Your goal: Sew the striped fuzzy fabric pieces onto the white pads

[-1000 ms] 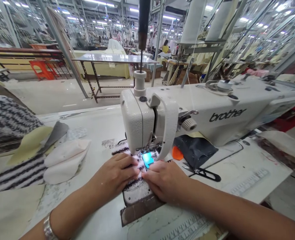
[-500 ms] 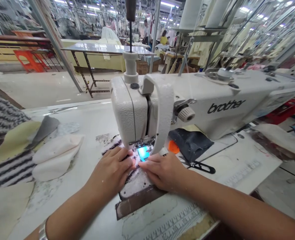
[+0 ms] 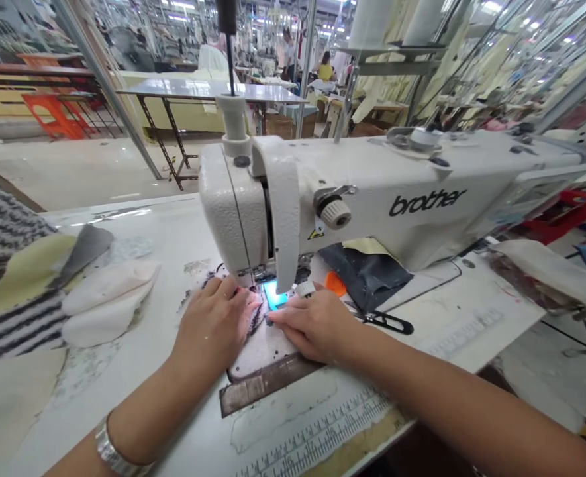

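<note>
Sewing table [image 3: 138,245] bears striped fabric [image 3: 259,344] under left hand [image 3: 213,324], right hand [image 3: 315,324].

2 hands [image 3: 214,324] [image 3: 315,324], 1 sewing machine [image 3: 372,192]

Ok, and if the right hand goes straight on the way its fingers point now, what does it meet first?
Probably the left hand: its fingertips lie just ahead of the right hand, across the fuzzy striped fabric. Depth is hard to judge here.
</note>
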Demonstrator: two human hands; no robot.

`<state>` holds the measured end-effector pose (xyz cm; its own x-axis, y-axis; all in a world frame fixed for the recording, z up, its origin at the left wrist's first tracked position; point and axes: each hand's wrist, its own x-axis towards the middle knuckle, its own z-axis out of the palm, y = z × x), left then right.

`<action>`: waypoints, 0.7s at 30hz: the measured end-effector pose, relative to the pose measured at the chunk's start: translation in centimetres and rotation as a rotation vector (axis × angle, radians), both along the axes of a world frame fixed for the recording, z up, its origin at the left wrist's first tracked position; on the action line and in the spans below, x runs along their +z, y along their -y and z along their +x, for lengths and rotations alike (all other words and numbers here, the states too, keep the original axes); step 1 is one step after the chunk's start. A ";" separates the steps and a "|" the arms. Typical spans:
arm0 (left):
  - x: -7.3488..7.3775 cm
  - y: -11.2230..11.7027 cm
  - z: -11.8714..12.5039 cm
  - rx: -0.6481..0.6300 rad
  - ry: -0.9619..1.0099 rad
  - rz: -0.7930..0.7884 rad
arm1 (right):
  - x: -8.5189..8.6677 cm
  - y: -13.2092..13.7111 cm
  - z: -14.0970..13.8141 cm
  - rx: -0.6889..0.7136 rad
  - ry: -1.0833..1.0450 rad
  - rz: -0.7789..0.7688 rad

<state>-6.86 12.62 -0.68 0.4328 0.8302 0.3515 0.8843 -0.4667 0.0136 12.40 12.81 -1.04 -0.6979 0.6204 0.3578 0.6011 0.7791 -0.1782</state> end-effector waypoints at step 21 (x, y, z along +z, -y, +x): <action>2.0 3.6 -6.3 0.011 -0.014 -0.243 | 0.6 0.0 0.1 0.184 0.068 0.007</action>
<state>-13.17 9.05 1.36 0.4264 0.8944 0.1350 0.8903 -0.4413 0.1119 12.49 12.77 -0.42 -0.8218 0.4782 0.3099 0.4593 0.8777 -0.1365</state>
